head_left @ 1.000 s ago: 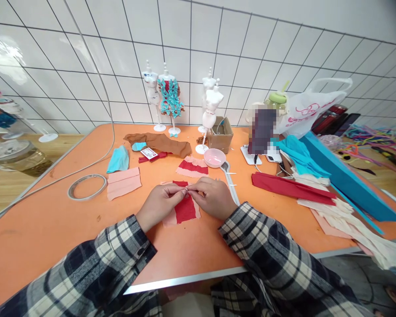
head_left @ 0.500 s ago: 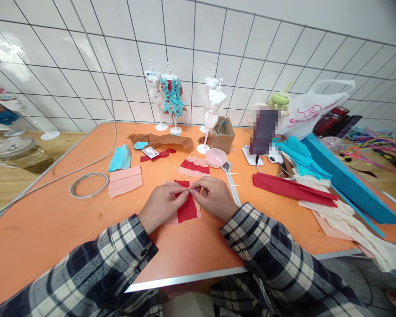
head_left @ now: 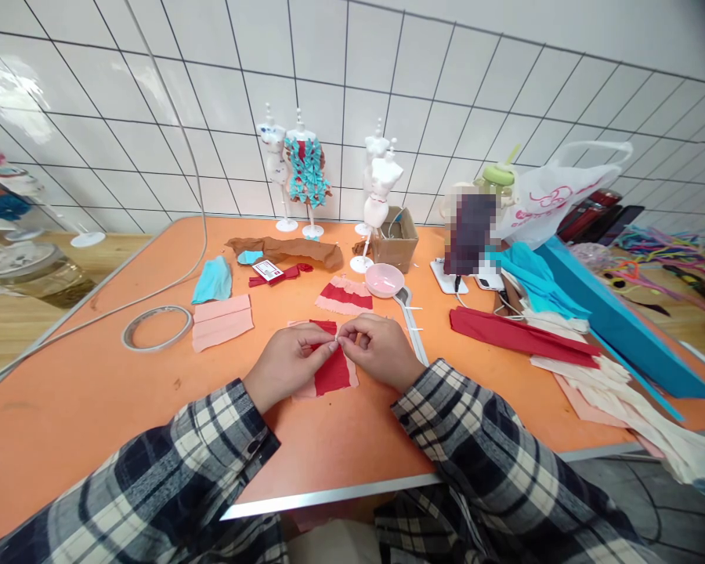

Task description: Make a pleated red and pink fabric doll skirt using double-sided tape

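My left hand (head_left: 294, 359) and my right hand (head_left: 379, 350) meet fingertip to fingertip, thumbs and forefingers pinched together. Between them is a tiny pale bit, too small to name. Below them, flat on the orange table (head_left: 305, 454), lies a red and pink piece of crepe paper (head_left: 333, 377), partly covered by my left hand. Just beyond sits a second striped pink and red piece (head_left: 345, 294). To the left are a pink piece (head_left: 222, 322) and a light blue piece (head_left: 212, 280). Scissors (head_left: 411, 317) lie beside my right hand, partly hidden.
A tape roll (head_left: 130, 333) lies left. Behind stand white mini mannequins (head_left: 377, 202), one in a blue ruffled dress (head_left: 307, 176), a pink bowl (head_left: 385, 280) and a cardboard box (head_left: 400, 243). Red crepe paper (head_left: 520, 335) and a blue strip (head_left: 628, 329) lie right.
Both hands stay pinched together at almost the same spot over the red and pink paper. The view has shifted very slightly; nothing else visibly moves.
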Available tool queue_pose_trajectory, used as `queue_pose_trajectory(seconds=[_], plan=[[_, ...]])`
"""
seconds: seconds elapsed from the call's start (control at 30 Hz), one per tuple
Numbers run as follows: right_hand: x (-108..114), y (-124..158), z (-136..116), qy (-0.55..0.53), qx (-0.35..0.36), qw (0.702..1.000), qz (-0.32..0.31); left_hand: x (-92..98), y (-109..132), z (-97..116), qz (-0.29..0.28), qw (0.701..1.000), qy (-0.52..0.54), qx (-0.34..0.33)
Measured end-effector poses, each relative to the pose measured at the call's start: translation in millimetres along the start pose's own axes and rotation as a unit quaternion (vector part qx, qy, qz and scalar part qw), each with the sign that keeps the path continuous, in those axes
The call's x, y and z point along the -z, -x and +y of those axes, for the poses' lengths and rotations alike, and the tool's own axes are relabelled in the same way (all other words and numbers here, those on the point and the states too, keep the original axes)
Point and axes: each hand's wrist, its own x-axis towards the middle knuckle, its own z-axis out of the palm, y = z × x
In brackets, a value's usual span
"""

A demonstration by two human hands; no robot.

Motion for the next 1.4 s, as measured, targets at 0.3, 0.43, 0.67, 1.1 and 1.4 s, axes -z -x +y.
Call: queue_pose_trajectory(seconds=[0.3,0.43,0.67,1.1,1.4], plan=[[0.7,0.1,-0.8,0.007,0.0,1.0,-0.028,2.9,-0.8,-1.3,-0.008,0.998,0.046,0.03],[0.6,0.1,0.2,0.009,0.007,1.0,-0.028,4.6,-0.9,-1.4,-0.014,0.998,0.045,0.037],[0.7,1.6,0.2,0.028,0.037,0.999,-0.011,4.5,-1.2,-3.1,-0.006,0.998,0.028,0.048],[-5.3,3.6,-5.7,0.019,0.012,1.0,-0.003,0.9,3.2,4.6,-0.007,0.999,-0.032,0.044],[-1.0,-3.6,6.1,-0.279,-0.151,0.947,-0.049,-0.8,0.6,8.9,0.026,0.997,0.058,0.043]])
